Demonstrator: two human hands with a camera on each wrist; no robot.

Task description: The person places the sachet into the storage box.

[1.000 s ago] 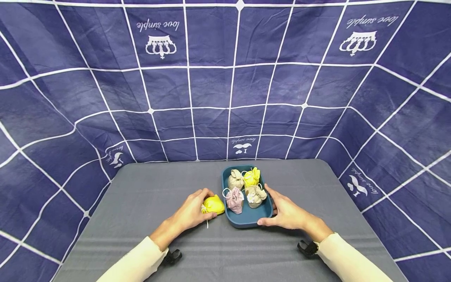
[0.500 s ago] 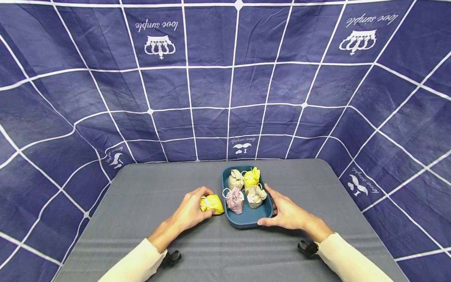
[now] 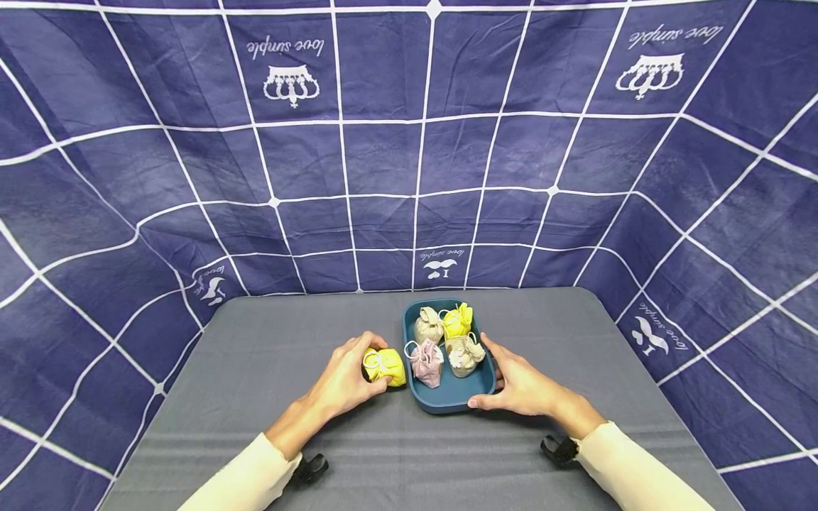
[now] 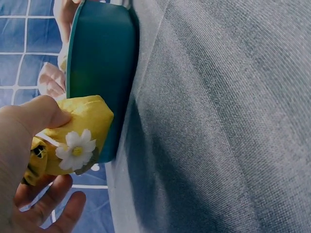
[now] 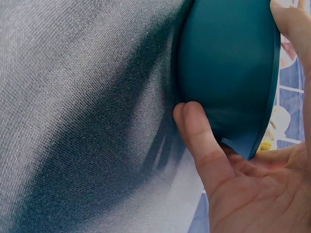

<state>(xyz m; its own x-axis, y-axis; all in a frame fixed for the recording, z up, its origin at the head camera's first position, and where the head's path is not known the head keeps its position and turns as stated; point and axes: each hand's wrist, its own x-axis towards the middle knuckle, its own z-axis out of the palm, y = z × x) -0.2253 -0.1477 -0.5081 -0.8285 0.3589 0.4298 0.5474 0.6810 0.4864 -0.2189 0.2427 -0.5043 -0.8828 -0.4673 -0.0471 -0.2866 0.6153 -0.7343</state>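
the grey worktop (image 3: pixel 268 369) runs bare from the tray out to its 9 o'clock edge and likewise toward its 3 o'clock edge, with a bare strip at 12 o'clock before the blue grid cloth (image 3: pixel 409 163) that rises behind and at both sides; the teal tray (image 3: pixel 447 401) sits near the middle, its long side running 12 to 6 o'clock; inside it lie a beige pouch (image 3: pixel 427 326) and a yellow pouch (image 3: pixel 456 321) at the far end, a pink pouch (image 3: pixel 425 361) and a beige flowered pouch (image 3: pixel 463 354) nearer; the yellow sachet (image 3: pixel 384 366) is small, bright yellow, tied with a pale cord and bearing a white daisy seen from the left wrist view (image 4: pixel 77 150); it lies just at 9 o'clock of the tray, touching its outer wall; the left hand (image 3: pixel 345 380) has thumb and fingers curled round the sachet, gripping it; the right hand (image 3: pixel 520 387) lies half open along the tray's 3 o'clock side, thumb pressed on the outer wall, fingers reaching up along the rim.
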